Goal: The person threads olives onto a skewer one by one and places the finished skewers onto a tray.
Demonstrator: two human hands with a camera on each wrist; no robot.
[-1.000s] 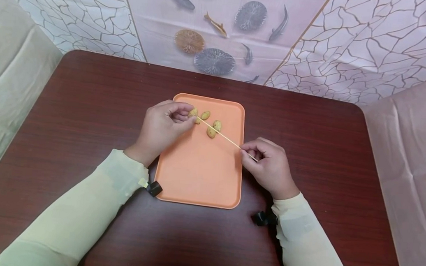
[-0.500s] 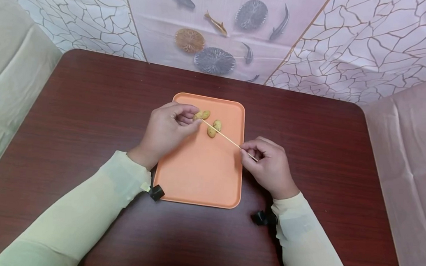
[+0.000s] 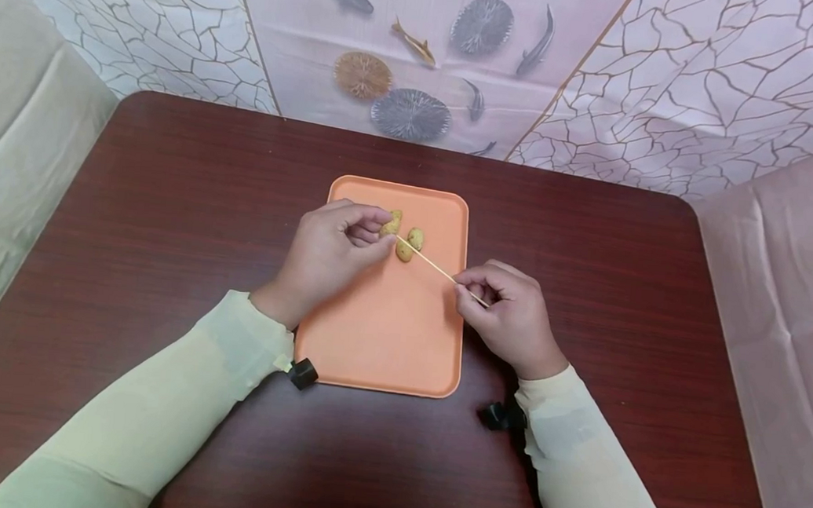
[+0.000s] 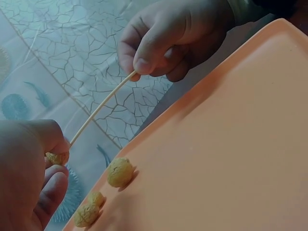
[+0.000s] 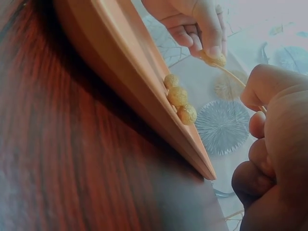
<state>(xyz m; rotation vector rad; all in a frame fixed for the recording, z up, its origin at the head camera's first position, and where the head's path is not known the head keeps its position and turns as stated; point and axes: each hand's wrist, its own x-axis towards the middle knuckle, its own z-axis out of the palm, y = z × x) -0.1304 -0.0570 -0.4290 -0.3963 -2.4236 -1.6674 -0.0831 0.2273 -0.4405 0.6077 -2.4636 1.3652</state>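
Note:
My left hand (image 3: 329,252) pinches a small yellowish potato (image 4: 58,158) between thumb and fingers above the orange tray (image 3: 386,339). A thin bamboo skewer (image 3: 434,265) runs from that potato to my right hand (image 3: 511,318), whose thumb and forefinger grip it near the other end. The skewer bows slightly in the left wrist view; its tip meets the potato, though how deep it goes is hidden. Below the hands, several more potatoes lie on the tray, among them one potato (image 4: 120,172) apart from a pair of potatoes (image 4: 86,214).
The tray lies on a dark reddish wood table (image 3: 591,243). Behind the table hangs a patterned cloth (image 3: 421,50) with fish and round motifs. Plain pale cloth (image 3: 780,272) flanks both sides. A small black camera (image 3: 303,373) sits at the left wrist.
My left hand has moved right and slightly nearer with the potato, bringing it closer to my right hand. Less of the skewer shows between the hands. The right hand has barely moved.

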